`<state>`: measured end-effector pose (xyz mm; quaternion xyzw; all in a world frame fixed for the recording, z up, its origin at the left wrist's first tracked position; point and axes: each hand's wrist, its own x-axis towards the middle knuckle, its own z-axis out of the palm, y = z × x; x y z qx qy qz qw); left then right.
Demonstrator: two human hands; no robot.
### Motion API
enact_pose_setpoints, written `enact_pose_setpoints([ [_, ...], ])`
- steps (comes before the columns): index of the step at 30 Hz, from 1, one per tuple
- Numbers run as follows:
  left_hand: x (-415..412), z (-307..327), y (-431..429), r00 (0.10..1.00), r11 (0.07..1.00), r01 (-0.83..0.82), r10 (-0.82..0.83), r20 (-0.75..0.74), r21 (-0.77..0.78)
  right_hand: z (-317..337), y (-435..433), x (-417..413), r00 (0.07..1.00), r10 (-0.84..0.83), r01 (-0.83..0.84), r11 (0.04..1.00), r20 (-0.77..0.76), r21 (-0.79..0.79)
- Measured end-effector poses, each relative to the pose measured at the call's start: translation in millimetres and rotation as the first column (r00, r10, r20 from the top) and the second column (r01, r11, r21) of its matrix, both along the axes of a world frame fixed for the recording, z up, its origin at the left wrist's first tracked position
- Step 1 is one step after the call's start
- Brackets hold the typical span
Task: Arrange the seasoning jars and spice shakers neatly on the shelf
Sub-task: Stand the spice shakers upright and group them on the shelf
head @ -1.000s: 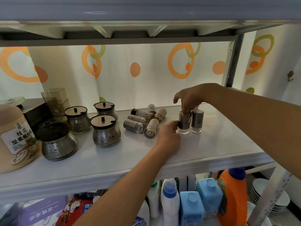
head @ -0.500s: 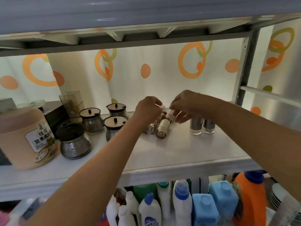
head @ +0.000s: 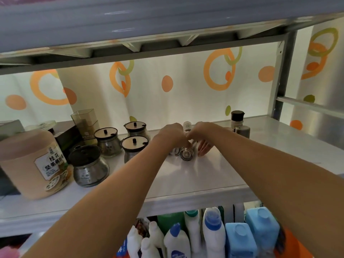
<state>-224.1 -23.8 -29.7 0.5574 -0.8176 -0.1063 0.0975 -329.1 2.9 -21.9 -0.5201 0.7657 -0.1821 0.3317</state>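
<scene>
Several small steel spice shakers [head: 186, 154] lie in a pile at the middle of the white shelf [head: 204, 175]. My left hand [head: 172, 134] and my right hand [head: 203, 135] meet over this pile, knuckles touching. Each has its fingers curled down around a lying shaker. One more shaker [head: 187, 126] shows just behind the hands. Two upright shakers [head: 242, 131] stand to the right, with a dark-capped bottle [head: 237, 117] behind them. Round seasoning jars with dark lids stand left of the hands: a back jar [head: 136, 128], a near jar [head: 133, 147] and a left jar [head: 108, 143].
A larger lidded steel jar [head: 89, 165] and a big tan labelled canister [head: 35, 164] stand at the shelf's left, with a clear square container [head: 84, 121] behind. The upper shelf hangs low overhead. A metal post [head: 279, 86] rises at the right. Cleaning bottles [head: 212, 231] fill the shelf below.
Both hands left the two upright shakers on the right and moved left onto the pile of lying shakers, closing around them. The view also shifted to the left.
</scene>
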Motion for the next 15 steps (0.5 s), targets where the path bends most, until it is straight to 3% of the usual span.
enact_pose_setpoints([
  [8,1.1,-9.4,2.1,0.998,0.998,-0.041,0.043,-0.040,0.038,-8.6,-17.3,8.5,0.990,0.032,-0.024,0.998,-0.135,0.056],
  [15,6.4,-17.8,11.7,0.987,0.998,-0.036,0.044,-0.157,0.053,-2.4,-8.6,2.3,0.986,0.102,-0.101,0.995,-0.134,0.009],
])
